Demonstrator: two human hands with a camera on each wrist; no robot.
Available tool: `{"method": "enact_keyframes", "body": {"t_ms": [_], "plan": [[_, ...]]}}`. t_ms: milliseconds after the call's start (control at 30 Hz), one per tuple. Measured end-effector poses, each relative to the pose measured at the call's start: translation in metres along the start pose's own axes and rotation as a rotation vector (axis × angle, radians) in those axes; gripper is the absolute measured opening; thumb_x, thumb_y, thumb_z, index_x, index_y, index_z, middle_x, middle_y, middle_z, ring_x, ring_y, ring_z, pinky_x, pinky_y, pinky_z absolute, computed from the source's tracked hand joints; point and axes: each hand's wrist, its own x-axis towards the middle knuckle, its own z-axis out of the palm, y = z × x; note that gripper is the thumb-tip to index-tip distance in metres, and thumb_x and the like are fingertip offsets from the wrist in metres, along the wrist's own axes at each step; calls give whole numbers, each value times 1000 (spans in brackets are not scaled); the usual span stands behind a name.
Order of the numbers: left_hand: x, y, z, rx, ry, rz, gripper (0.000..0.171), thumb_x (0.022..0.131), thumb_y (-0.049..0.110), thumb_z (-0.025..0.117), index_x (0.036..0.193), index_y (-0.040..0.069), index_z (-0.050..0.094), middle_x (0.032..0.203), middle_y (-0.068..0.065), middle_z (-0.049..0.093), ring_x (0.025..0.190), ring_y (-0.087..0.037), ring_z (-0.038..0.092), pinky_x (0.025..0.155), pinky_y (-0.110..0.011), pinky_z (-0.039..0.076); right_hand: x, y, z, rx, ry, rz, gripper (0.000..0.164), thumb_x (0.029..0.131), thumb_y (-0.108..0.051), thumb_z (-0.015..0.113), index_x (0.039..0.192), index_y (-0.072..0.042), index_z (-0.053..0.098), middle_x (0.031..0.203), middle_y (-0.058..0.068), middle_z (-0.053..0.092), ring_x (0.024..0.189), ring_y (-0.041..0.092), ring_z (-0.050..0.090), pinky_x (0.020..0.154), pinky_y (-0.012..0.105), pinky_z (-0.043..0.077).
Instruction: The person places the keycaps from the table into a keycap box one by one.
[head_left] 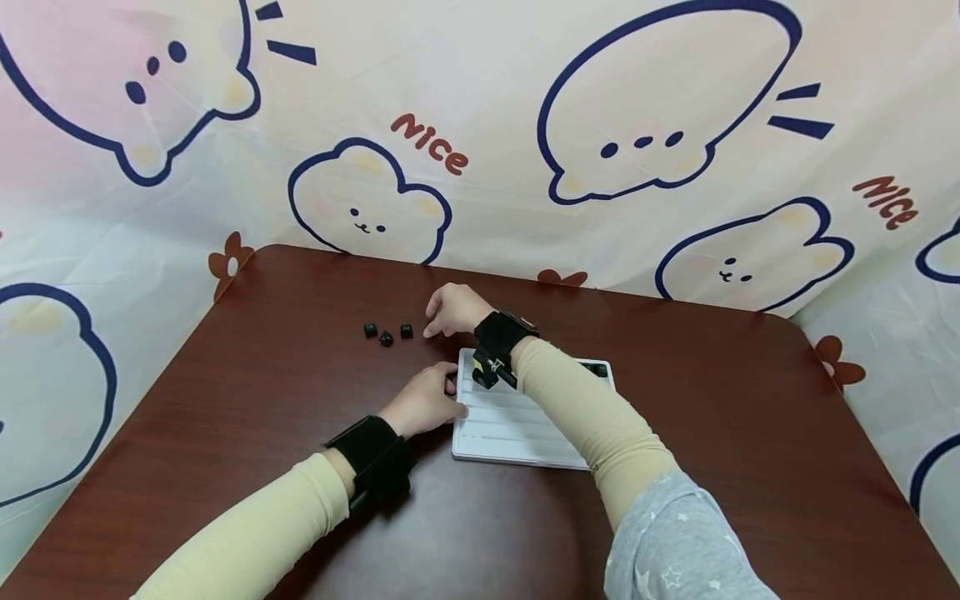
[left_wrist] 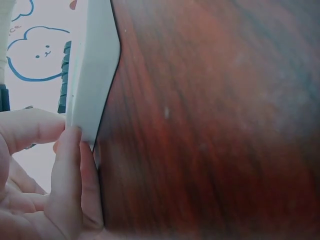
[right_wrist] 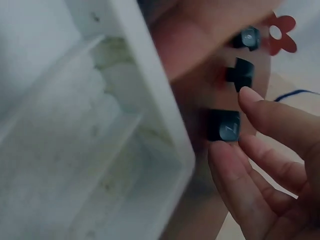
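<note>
A white shallow tray (head_left: 517, 425) with raised ridges lies on the brown table. My left hand (head_left: 426, 402) grips its left edge, thumb over the rim; the left wrist view shows the thumb and fingers (left_wrist: 67, 175) pinching that edge. My right hand (head_left: 459, 310) hovers past the tray's far left corner, thumb and fingers parted. Just left of it, several black keycaps lie loose, the nearest keycap (head_left: 407, 332) a short gap from the fingertips. In the right wrist view, the right hand's fingertips (right_wrist: 225, 150) overlap the lower edge of a keycap (right_wrist: 229, 127) with a white mark.
More black keycaps (head_left: 597, 369) sit in the tray's far right part, partly hidden by my right forearm. A row of them (left_wrist: 64, 80) shows in the left wrist view. A cloth with printed cartoon bears (head_left: 367, 200) hangs behind the table (head_left: 750, 433).
</note>
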Motion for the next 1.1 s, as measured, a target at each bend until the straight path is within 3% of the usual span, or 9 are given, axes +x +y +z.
{"method": "enact_keyframes", "body": {"t_ms": [333, 600, 867, 1100], "plan": [[-1, 0, 0, 25, 8, 7, 72, 86, 5, 78, 148, -7, 44, 99, -9, 54, 87, -21, 51, 79, -33, 43, -6, -4, 7, -130, 53, -86, 22, 84, -2, 84, 101, 0, 70, 89, 11, 69, 72, 21, 68, 72, 31, 54], [-3, -1, 2, 28, 14, 9, 70, 86, 4, 78, 147, -7, 45, 99, -8, 55, 86, -20, 51, 78, -32, 43, -10, 1, 9, -90, 50, -105, 15, 86, 6, 77, 100, 1, 76, 93, 12, 69, 70, 20, 68, 67, 28, 56], [-2, -1, 2, 36, 21, 20, 70, 85, 4, 78, 146, -8, 46, 99, -8, 55, 87, -21, 52, 80, -33, 44, -16, 3, 6, -79, 45, -119, 24, 87, 12, 66, 104, -1, 78, 99, 12, 70, 74, 18, 64, 65, 25, 52], [-1, -1, 2, 32, 16, 27, 70, 85, 4, 78, 146, -8, 45, 99, -9, 55, 87, -21, 52, 80, -33, 43, -18, 3, 4, -86, 24, -120, 19, 88, 8, 72, 102, -3, 78, 102, 12, 71, 72, 18, 64, 66, 26, 52]]}}
